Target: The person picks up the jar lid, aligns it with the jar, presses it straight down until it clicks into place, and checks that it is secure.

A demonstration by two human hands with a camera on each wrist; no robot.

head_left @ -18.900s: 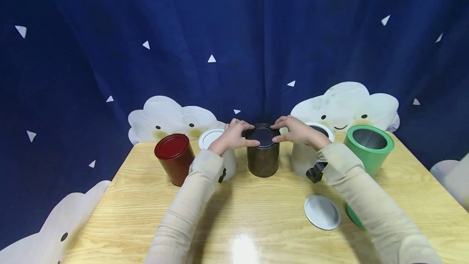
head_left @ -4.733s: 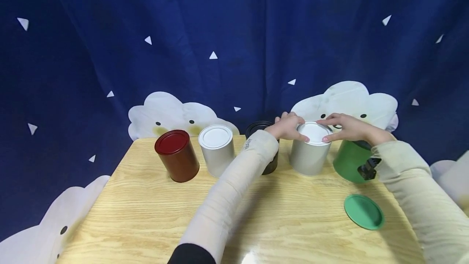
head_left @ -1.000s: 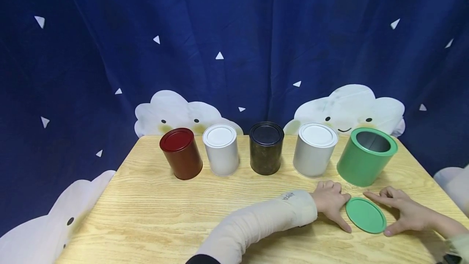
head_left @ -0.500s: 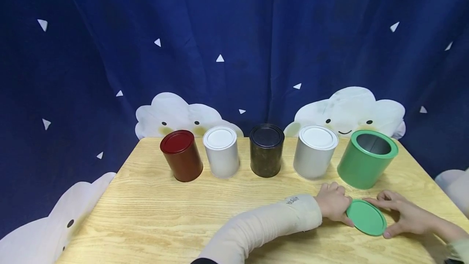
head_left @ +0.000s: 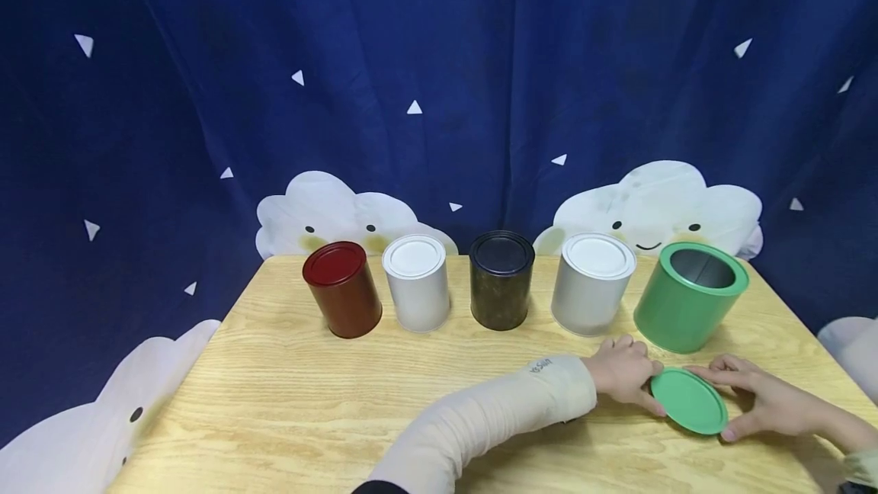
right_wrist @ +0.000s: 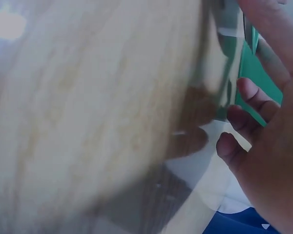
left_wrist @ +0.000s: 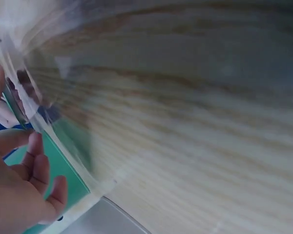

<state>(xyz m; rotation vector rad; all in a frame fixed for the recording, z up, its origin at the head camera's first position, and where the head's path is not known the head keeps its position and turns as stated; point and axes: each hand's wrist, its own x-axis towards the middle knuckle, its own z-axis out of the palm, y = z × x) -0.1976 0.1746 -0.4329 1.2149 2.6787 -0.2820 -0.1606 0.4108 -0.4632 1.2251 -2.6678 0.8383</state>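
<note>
Toward the table's right side, both hands pinch a green round lid (head_left: pixel 689 401) by its edges, low over the wood. My left hand (head_left: pixel 626 373) has its thumb and fingers at the lid's left edge. On the opposite edge is my right hand (head_left: pixel 768 401), thumb nearer me and index finger at the far side. Behind the lid stands a green can (head_left: pixel 682 303), its top uncovered and its dark inside showing. The left wrist view catches the lid's thin edge (left_wrist: pixel 13 103) between thumb and fingers; in the right wrist view only a sliver of the lid (right_wrist: pixel 254 40) shows.
Along the back of the wooden table (head_left: pixel 295 402) stand a dark red can (head_left: pixel 347 299), a smaller white can (head_left: pixel 420 299), a black can (head_left: pixel 500 297) and a larger white can (head_left: pixel 590 299), all lidded. A blue curtain (head_left: pixel 357 97) hangs behind.
Earlier the hands were on the black can, then on the larger white can, now lidded. They moved to the green lid, the left hand closed in, and the lid has shifted slightly.
</note>
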